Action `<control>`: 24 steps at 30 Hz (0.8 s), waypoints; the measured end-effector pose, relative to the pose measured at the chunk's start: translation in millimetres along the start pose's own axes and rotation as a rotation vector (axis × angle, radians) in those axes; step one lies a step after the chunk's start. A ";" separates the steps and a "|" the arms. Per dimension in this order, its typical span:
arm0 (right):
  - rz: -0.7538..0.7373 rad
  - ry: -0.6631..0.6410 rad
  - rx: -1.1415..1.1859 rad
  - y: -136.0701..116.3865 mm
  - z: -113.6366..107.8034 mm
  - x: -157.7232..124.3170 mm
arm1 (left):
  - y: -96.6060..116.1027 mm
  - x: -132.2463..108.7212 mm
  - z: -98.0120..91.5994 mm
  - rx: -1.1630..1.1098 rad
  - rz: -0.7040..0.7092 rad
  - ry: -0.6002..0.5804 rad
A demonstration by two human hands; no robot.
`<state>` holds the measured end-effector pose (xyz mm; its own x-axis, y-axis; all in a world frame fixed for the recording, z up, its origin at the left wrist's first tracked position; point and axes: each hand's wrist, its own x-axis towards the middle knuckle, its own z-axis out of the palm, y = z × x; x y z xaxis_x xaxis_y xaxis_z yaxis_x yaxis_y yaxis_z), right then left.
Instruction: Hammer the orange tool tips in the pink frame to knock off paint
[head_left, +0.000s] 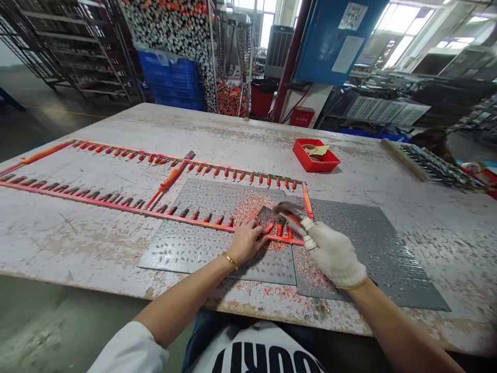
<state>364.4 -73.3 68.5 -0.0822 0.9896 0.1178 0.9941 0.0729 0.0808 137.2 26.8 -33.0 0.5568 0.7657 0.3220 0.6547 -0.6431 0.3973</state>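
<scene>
A long orange-red frame (205, 224) lies across the table, with rows of small orange and dark hooked pieces (100, 149) along its rails. My bare left hand (247, 239), with a gold bracelet at the wrist, is closed on the frame's near rail. My right hand (333, 254), in a white glove with wrapped fingertips, is closed around a dark curved tool (289, 208) over the frame's right end. Beneath the tool sit a small dark block (267, 213) and a few orange pieces (280, 227). Red and white chips surround them.
Grey dimpled mats (221, 254) lie under the frame's right part. A red tray (316, 155) holding a tape roll stands farther back. At the right are a cardboard tube (404, 159) and a pile of thin strips (438, 168). Blue crates (173, 77) stand beyond the table.
</scene>
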 end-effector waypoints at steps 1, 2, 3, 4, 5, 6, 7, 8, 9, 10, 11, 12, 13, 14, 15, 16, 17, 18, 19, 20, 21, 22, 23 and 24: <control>0.026 0.019 0.001 -0.9 -1.7 -0.8 | 0.0 -0.1 0.2 0.003 -0.001 0.003; 0.040 0.023 -0.002 -2.6 -1.4 -1.3 | 0.0 -0.2 0.1 0.005 -0.003 0.007; 0.039 0.009 -0.007 -4.9 0.6 -1.3 | 0.0 -0.3 -0.1 0.007 -0.003 0.007; 0.024 -0.021 -0.013 -7.3 3.9 -0.8 | 0.0 -0.5 -0.4 0.008 -0.003 0.006; -0.005 -0.063 -0.019 -9.3 7.6 0.2 | 0.1 -0.5 -0.8 0.007 -0.002 0.001; -0.041 -0.105 -0.023 -10.4 11.0 1.5 | 0.2 -0.5 -1.2 0.006 0.000 -0.005; -0.074 -0.135 -0.024 -10.4 13.2 2.9 | 0.3 -0.4 -1.6 0.004 0.002 -0.011; -0.099 -0.150 -0.022 -9.3 13.7 4.3 | 0.4 -0.2 -1.9 0.003 0.003 -0.015; -0.113 -0.157 -0.022 -7.2 12.3 5.3 | 0.6 0.1 -2.0 0.002 0.002 -0.015; -0.121 -0.157 -0.022 -4.6 9.1 5.9 | 0.9 0.4 -2.1 0.001 -0.001 -0.012; -0.122 -0.155 -0.024 -1.8 4.8 6.0 | 1.1 0.8 -2.0 0.000 -0.003 -0.009; -0.112 -0.141 -0.021 0.6 0.3 5.6 | 1.4 1.1 -1.8 0.002 -0.005 -0.007; -0.091 -0.111 -0.012 2.2 -3.7 4.9 | 1.6 1.4 -1.5 0.005 -0.006 -0.008; -0.061 -0.068 0.000 2.9 -6.3 4.1 | 1.8 1.5 -1.3 0.010 -0.009 -0.008; -0.033 -0.025 0.012 2.6 -6.8 3.3 | 1.9 1.6 -1.2 0.014 -0.012 -0.011; -0.011 0.009 0.022 1.2 -5.1 2.8 | 2.0 1.5 -1.2 0.016 -0.014 -0.014; -0.003 0.024 0.029 -0.8 -1.5 2.8 | 2.0 1.2 -1.3 0.017 -0.016 -0.017; -0.010 0.016 0.030 -3.2 3.5 3.2 | 2.0 0.9 -1.5 0.017 -0.016 -0.018; -0.034 -0.015 0.026 -5.6 8.8 4.0 | 1.8 0.6 -1.8 0.015 -0.014 -0.019; -0.063 -0.051 0.022 -7.4 13.6 5.2 | 1.6 0.3 -2.1 0.011 -0.010 -0.020; -0.091 -0.082 0.020 -8.2 16.8 6.6 | 1.3 0.0 -2.2 0.007 -0.005 -0.022; -0.113 -0.104 0.017 -7.9 17.7 7.8 | 1.1 -0.1 -2.3 0.002 -0.003 -0.023; -0.127 -0.117 0.015 -6.6 16.2 8.7 | 0.8 -0.1 -2.2 -0.002 -0.004 -0.023; -0.132 -0.121 0.012 -4.4 12.5 9.0 | 0.6 0.0 -2.0 -0.006 -0.007 -0.022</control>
<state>360.3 -63.2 56.8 -0.2032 0.9790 -0.0131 0.9761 0.2036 0.0755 136.6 26.4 -31.1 0.5628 0.7700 0.3005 0.6559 -0.6373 0.4046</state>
